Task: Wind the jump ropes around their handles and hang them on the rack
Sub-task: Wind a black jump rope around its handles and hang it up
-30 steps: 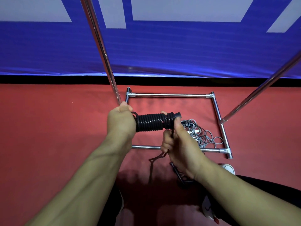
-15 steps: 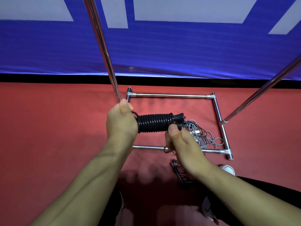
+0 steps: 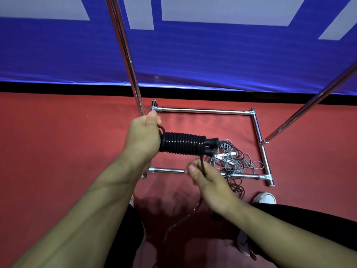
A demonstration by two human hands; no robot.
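My left hand (image 3: 144,136) grips one end of a pair of black jump-rope handles (image 3: 211,146), held level above the floor. Black rope is wound in tight coils (image 3: 182,143) along most of their length. My right hand (image 3: 207,179) sits below the handles' free ends and pinches the loose black rope (image 3: 202,161), which runs taut up to the coils. The rope's slack tail (image 3: 179,223) trails down toward the floor. A grey jump rope (image 3: 234,161) lies tangled on the floor inside the chrome rack's base frame (image 3: 202,110).
Two chrome rack uprights rise from the base, the left pole (image 3: 123,45) just behind my left hand, the right pole (image 3: 309,105) leaning off to the right. A blue banner (image 3: 212,55) stands behind. White shoes (image 3: 265,198) and dark trousers show on the red floor below.
My right hand has dropped from the handles' ends to below them, pulling the loose rope downward and taut. My left hand has kept its grip on the handles.
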